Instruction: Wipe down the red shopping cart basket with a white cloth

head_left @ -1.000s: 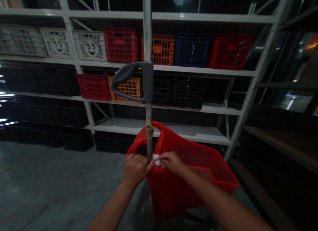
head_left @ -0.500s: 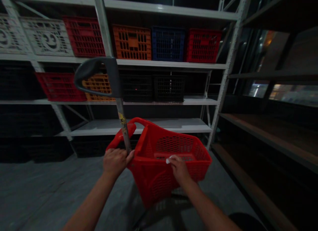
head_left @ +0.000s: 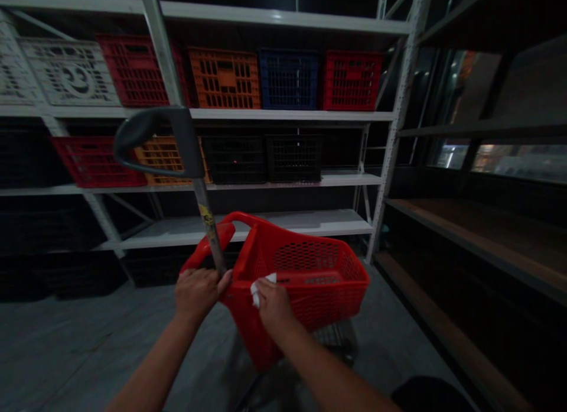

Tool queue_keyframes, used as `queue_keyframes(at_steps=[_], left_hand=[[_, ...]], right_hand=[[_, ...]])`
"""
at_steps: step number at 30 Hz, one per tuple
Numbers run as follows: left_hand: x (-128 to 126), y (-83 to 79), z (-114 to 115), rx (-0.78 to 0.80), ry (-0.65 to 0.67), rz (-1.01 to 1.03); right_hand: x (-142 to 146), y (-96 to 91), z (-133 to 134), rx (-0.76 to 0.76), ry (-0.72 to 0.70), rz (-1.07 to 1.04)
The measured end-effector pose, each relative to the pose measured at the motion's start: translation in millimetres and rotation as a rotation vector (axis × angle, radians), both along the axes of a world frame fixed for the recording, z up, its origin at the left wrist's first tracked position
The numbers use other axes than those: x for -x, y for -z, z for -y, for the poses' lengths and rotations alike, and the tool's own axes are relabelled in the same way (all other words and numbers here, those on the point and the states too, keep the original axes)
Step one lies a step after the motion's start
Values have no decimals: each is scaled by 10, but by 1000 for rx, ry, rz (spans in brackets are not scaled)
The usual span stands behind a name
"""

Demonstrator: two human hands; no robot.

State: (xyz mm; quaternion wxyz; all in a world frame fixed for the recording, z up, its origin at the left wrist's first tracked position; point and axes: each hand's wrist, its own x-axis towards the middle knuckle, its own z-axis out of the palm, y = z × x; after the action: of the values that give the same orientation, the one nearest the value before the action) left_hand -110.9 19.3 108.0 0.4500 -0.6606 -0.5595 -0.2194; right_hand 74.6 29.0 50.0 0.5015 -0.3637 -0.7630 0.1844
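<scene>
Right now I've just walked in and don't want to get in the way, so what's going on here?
A person's left hand grips the red plastic handle of a red plastic shopping cart, beside the silver metal pole. The right hand holds a crumpled white piece of cloth or paper at the cart's near rim. The cart stands before a white metal rack with coloured plastic crates.

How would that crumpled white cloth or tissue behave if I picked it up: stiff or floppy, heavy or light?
The crumpled white cloth or tissue would probably be floppy, since it is bunched in the right hand. It is likely light, being small and thin-looking beside the perforated red plastic basket. Its uneven folds suggest it would hardly roll.
</scene>
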Motion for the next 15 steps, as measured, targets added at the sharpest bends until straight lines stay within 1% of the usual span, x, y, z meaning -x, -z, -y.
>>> queue_keyframes(at_steps=[1, 2, 4, 6, 8, 10, 13, 15], left_hand=[[15, -2, 3, 2, 2, -2], [33, -6, 4, 1, 2, -6], [72, -15, 0, -1, 7, -17], [112, -19, -13, 2, 16, -27], [146, -16, -32, 4, 26, -25], [172, -8, -50, -2, 41, -6], [176, 0, -64, -13, 61, 13], [151, -1, -67, -15, 58, 7]], right_hand=[[10, -24, -3, -3, -21, 17], [-39, -21, -16, 3, -29, 37], [-286, 57, -65, 29, -1, 68], [-670, 195, -125, 63, 70, 82], [-1122, 335, -180, 100, 176, 80], [-1590, 435, -224, 139, 274, 82], [-2215, 506, -280, 199, 421, 93], [-2509, 532, -318, 262, 530, 89]])
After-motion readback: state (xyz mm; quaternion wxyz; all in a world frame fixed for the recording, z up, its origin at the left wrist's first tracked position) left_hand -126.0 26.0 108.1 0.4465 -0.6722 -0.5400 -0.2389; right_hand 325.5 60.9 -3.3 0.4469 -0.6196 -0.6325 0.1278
